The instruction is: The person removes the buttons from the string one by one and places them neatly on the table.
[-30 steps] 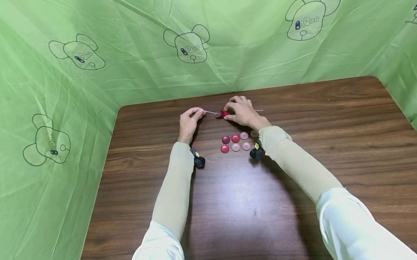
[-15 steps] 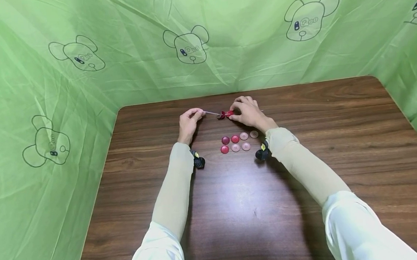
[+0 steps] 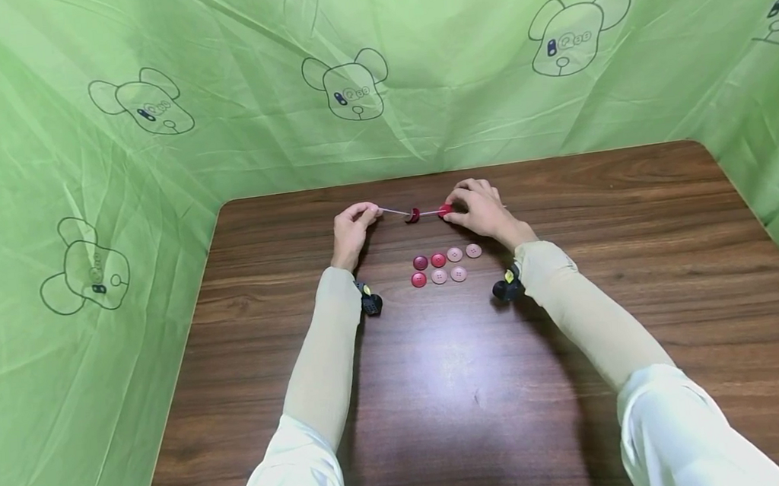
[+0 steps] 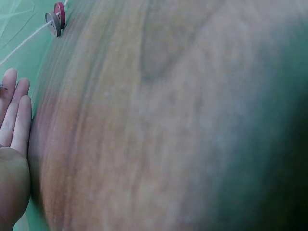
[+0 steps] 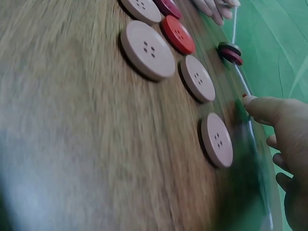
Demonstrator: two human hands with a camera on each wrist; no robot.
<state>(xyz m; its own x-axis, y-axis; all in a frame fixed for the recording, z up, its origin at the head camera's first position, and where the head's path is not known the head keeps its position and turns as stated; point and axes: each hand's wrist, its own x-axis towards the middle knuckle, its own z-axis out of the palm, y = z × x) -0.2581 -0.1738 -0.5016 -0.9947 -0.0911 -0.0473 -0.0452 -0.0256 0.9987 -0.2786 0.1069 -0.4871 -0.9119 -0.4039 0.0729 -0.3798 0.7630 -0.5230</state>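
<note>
Over the table (image 3: 640, 284), our left hand (image 3: 350, 235) pinches likely limp cord (image 3: 431, 213), our right hand (image 3: 483, 211) a probably light red button (image 3: 445, 211), best rim-held.

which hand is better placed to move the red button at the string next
Likely the right hand: it pinches that red button, while the left hand holds the string farther left.

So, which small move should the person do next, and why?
Probably the right hand should slide the red button further right along the string: it has already moved away from the two strung buttons, and the left hand pinches the string's opposite side.
</note>
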